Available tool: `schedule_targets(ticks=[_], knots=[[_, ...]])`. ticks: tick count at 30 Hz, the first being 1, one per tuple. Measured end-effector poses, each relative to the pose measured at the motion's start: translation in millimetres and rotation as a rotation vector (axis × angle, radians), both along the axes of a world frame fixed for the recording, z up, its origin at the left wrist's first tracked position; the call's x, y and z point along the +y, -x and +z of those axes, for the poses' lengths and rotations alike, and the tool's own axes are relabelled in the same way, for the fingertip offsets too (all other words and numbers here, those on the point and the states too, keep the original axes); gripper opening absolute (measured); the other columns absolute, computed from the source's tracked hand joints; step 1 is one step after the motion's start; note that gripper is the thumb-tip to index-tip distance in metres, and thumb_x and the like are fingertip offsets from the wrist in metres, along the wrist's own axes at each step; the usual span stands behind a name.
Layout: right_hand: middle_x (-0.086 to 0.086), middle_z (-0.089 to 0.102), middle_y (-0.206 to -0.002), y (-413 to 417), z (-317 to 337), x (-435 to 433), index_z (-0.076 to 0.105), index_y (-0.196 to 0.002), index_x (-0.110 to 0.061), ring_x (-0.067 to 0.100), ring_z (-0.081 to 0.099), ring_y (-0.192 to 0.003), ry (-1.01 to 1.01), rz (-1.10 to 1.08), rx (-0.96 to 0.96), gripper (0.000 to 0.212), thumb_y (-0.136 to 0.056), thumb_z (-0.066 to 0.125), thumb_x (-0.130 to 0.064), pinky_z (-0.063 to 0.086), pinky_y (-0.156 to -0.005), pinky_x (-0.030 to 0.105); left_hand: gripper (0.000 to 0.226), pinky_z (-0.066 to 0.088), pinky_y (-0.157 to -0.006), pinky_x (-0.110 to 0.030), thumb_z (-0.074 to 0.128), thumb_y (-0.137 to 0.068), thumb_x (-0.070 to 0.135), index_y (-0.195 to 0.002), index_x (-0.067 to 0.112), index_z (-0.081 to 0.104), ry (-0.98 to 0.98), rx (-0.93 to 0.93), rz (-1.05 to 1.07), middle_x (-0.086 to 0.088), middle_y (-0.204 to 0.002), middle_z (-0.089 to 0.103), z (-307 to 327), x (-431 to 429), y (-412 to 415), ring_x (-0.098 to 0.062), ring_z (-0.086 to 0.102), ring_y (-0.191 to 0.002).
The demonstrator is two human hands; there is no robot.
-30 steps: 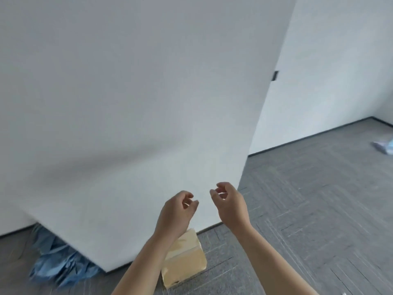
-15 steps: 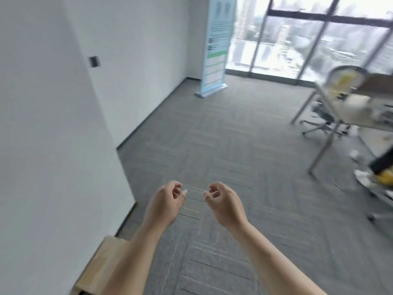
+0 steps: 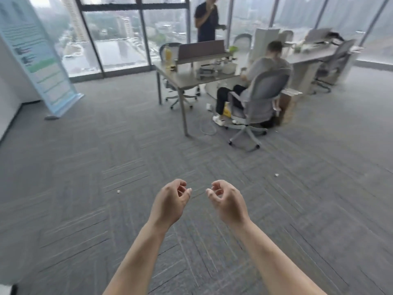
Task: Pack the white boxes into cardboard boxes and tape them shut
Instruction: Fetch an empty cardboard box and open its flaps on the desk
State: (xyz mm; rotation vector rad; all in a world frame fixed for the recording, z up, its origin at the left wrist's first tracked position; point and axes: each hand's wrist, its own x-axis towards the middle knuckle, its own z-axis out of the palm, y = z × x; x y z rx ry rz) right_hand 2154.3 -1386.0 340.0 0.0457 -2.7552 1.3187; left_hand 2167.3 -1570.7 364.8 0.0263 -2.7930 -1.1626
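Both bare forearms are held out in front of the body above grey carpet (image 3: 85, 167) laid in a herringbone pattern. The left hand (image 3: 170, 201) and the right hand (image 3: 228, 202) are seen side by side, close but apart, with a gap of carpet visible between them. The fingers of each hand are loosely curled inward toward the thumb, and nothing is held or touched by either hand. A brown cardboard box (image 3: 288, 105) is seen on the floor well beyond the hands, to the right, just behind a grey office chair (image 3: 261, 96); its top appears open, though this is blurred. No white boxes can be made out with certainty at this distance. The chair is occupied by a seated person (image 3: 268, 67) in a grey top, turned toward a grey desk (image 3: 182, 78) on which small items are scattered, including a yellow bottle (image 3: 168, 56). A standing person (image 3: 207, 20) in dark clothing is seen behind that desk, in front of the tall windows (image 3: 119, 39). A second desk (image 3: 308, 56) with another chair (image 3: 333, 60) is placed further right. A tall banner (image 3: 36, 54) is stood at the left near the wall. Two small white scraps (image 3: 118, 191) are seen lying on the carpet.
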Motion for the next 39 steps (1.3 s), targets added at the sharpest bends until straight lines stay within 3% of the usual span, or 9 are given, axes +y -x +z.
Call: schedule_targets(ticks=[3, 7, 18, 27, 39], knots=[[-0.006, 0.067, -0.094, -15.9, -5.0, 114.0, 0.065, -0.104, -0.019, 0.01, 0.062, -0.083, 0.014, -0.113, -0.009, 0.025, -0.09, 0.065, -0.039, 0.05, -0.076, 0.029, 0.02, 0.045, -0.068, -0.016, 0.065, -0.093, 0.033, -0.106, 0.018, 0.068, -0.009, -0.005, -0.102, 0.013, -0.082, 0.065, 2.5, 114.1, 3.4, 0.001, 0.061, -0.075], [-0.004, 0.066, -0.091, -43.8, -7.2, 264.5, 0.065, -0.102, -0.018, 0.012, 0.062, -0.081, 0.064, -0.325, -0.005, 0.027, -0.088, 0.064, -0.041, 0.053, -0.077, 0.033, 0.019, 0.046, -0.072, -0.02, 0.066, -0.093, 0.032, -0.106, 0.017, 0.068, 0.01, -0.027, -0.278, 0.012, -0.084, 0.066, 8.4, 264.0, 7.8, -0.004, 0.062, -0.076], [-0.006, 0.065, -0.097, -73.9, -10.0, 504.2, 0.065, -0.108, -0.018, 0.01, 0.06, -0.088, 0.079, -0.679, 0.001, 0.028, -0.091, 0.063, -0.04, 0.048, -0.077, 0.026, 0.02, 0.049, -0.079, -0.026, 0.066, -0.091, 0.033, -0.105, 0.018, 0.068, 0.047, -0.054, -0.617, 0.008, -0.091, 0.068, 1.6, 538.2, 48.1, -0.009, 0.063, -0.082], [-0.007, 0.065, -0.098, 18.7, -18.5, 675.6, 0.064, -0.107, -0.021, 0.007, 0.059, -0.088, -0.026, -0.817, -0.045, 0.026, -0.091, 0.063, -0.041, 0.045, -0.074, 0.023, 0.022, 0.051, -0.083, -0.029, 0.063, -0.093, 0.038, -0.107, 0.021, 0.066, -0.003, -0.105, -0.769, 0.01, -0.095, 0.067, -27.4, 727.8, 167.2, -0.008, 0.062, -0.087], [-0.006, 0.064, -0.106, 142.7, -6.5, 908.0, 0.063, -0.115, -0.018, 0.005, 0.058, -0.094, -0.027, -1.01, -0.043, 0.031, -0.094, 0.061, -0.039, 0.042, -0.073, 0.018, 0.026, 0.05, -0.079, -0.028, 0.063, -0.093, 0.038, -0.11, 0.018, 0.065, 0.043, -0.085, -0.975, 0.01, -0.095, 0.066, -14.7, 998.1, 319.3, -0.009, 0.062, -0.085]])
